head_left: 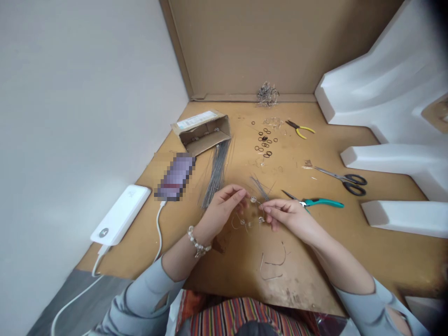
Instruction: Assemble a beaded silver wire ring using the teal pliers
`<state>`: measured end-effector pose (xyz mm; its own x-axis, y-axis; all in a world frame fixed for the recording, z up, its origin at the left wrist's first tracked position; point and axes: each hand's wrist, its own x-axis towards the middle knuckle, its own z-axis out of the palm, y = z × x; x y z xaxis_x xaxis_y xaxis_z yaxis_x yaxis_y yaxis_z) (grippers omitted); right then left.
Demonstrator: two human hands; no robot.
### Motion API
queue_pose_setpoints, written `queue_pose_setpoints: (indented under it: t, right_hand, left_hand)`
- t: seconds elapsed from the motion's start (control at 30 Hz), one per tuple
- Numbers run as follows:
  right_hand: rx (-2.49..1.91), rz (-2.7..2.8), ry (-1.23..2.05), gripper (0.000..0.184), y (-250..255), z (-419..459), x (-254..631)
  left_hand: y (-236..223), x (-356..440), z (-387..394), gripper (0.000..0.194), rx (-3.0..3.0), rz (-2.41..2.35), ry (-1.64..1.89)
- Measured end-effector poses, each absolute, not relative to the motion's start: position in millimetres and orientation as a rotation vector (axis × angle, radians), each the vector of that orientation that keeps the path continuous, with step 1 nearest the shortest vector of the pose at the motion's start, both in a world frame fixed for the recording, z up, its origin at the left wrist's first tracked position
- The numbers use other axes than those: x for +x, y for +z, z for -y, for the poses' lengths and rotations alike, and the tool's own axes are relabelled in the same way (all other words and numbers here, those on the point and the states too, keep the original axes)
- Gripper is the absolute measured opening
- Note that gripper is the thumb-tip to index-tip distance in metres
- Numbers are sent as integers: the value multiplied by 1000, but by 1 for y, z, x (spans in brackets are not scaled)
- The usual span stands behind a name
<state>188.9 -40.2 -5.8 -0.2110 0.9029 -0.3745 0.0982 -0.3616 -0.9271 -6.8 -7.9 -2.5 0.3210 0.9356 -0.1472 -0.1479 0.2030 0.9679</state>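
Note:
Between my two hands is a thin beaded wire with a transparent bead (253, 199) on it. My left hand (227, 200) pinches the wire on the left of that bead, thumb against fingertips. From the other side my right hand (287, 214) grips the wire with thumb and index finger. Fine loops hang below, carrying more transparent beads, one (261, 220) beside my right fingertips and another (242, 222) under my left hand. Short grey wires (259, 187) lie just beyond the hands. A bundle of long straight wires (215, 175) rests left of them.
Green-handled pliers (324, 202), black-handled scissors (353, 183) and yellow-handled pliers (301, 130) lie to the right. Dark rings (265, 144) and a wire tangle (268, 94) are farther back. A small cardboard box (201, 133), phone (175, 177) and white power bank (121, 214) stand left; white foam (385, 158) borders the right.

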Motion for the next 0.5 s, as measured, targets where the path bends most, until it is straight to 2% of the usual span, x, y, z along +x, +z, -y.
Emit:
queue_pose_setpoints:
  t: [0.5]
  right_hand:
    - [-1463, 1319, 1529, 29, -3, 43, 187]
  left_hand:
    - [1, -7, 9, 27, 1278, -1018, 804]
